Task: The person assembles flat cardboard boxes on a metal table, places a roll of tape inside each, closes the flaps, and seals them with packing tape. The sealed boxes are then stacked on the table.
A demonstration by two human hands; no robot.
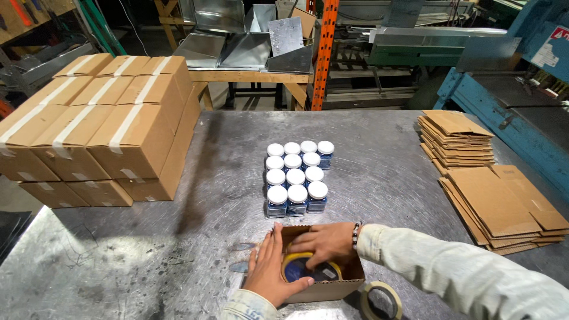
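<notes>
Hands (296,258) on square cardboard box (332,289)

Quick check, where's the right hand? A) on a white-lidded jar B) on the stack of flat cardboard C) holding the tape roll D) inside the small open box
D: the right hand reaches into the small open box, resting over a round yellow-rimmed thing inside it, while the left hand steadies the box's side; the jars and tape roll lie untouched.

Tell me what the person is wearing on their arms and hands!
Both hands are bare, with no gloves. The right hand has a beaded bracelet at the wrist and a long, pale, faded sleeve. The left hand shows a matching pale cuff.
</notes>
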